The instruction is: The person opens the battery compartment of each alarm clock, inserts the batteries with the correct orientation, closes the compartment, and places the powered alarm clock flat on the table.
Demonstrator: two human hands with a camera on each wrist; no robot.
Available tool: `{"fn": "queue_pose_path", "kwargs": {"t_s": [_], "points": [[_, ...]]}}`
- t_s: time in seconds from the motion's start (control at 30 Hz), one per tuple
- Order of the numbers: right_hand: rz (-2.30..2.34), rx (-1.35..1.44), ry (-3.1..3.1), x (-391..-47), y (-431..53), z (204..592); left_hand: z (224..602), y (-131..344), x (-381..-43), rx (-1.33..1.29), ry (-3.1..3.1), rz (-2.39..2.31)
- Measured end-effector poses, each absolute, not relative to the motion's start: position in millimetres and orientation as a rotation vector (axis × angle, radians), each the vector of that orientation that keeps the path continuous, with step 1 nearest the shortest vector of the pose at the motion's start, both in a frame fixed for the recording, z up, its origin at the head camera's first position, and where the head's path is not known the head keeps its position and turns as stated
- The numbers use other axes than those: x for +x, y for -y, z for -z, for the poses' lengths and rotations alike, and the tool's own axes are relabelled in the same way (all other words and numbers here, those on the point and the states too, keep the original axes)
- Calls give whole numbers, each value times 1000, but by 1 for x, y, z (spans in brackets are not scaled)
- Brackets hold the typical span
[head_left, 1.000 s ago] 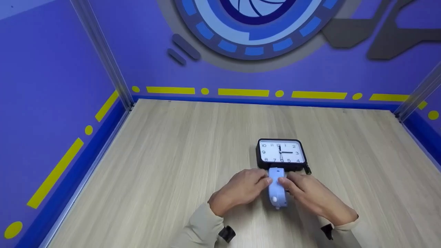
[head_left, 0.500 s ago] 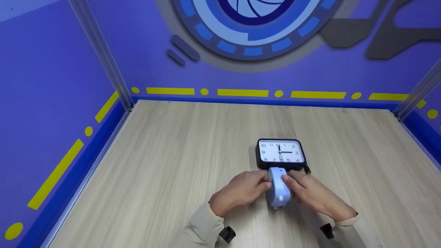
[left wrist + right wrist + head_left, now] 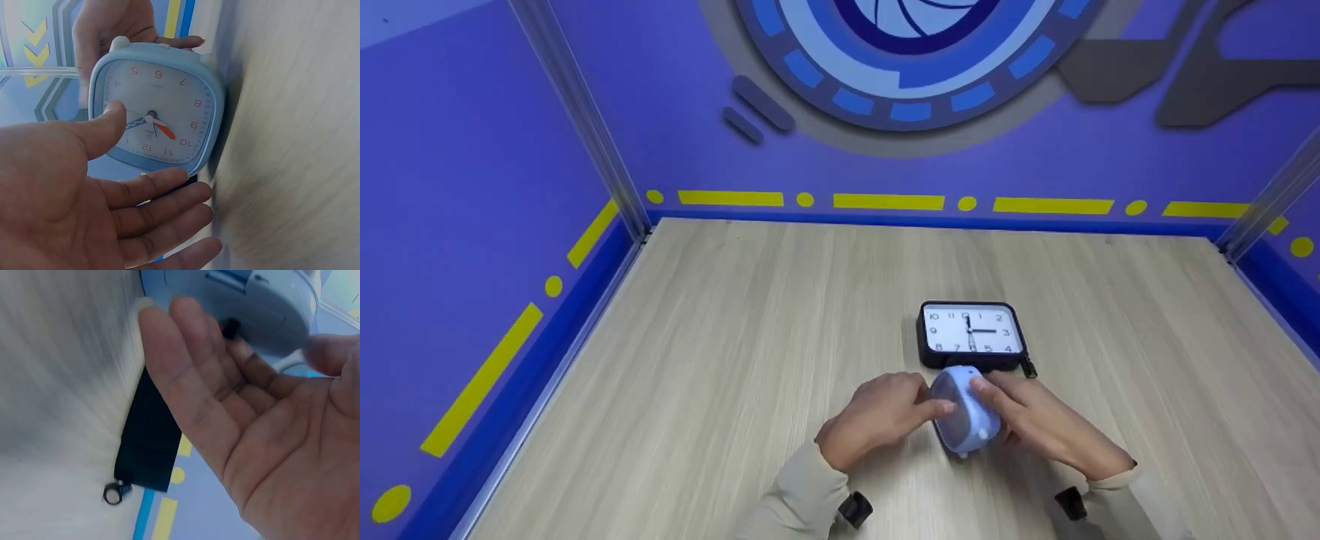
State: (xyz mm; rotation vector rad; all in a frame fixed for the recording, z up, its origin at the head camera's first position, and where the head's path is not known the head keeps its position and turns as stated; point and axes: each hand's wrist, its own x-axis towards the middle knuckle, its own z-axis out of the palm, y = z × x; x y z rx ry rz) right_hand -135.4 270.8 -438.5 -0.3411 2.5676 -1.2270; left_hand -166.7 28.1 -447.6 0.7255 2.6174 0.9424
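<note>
Head view: blue clock [image 3: 971, 409] turned, dial [image 3: 952, 429] showing more; left hand [image 3: 885, 411] spread, right hand [image 3: 1044, 426] pinching clock.

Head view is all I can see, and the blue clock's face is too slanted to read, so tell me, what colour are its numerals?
Observer: The left wrist view shows that the blue clock has red numerals.
Operator: What's on the far side of it?
Observer: In the right wrist view, a small black knob sits there, close to the fingers of the right hand.
Operator: I can't make out the fingers of the left hand. Are they curled round it?
Observer: No, the left wrist view shows all four of those fingers stretched out.
</note>
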Motion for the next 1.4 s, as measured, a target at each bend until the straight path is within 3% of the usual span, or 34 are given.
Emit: {"fn": "queue_pose_path", "kwargs": {"t_s": [0.7,1.0,1.4], "points": [[1250,-84,-2545,-132,-264,433,452,-33,-163,610,-2638,-864],[802,-265,-2995,-121,-259,424,455,-34,-162,604,-2654,-826],[718,-287,-2979,-120,-258,429,453,-33,-164,604,-2684,-771]]}}
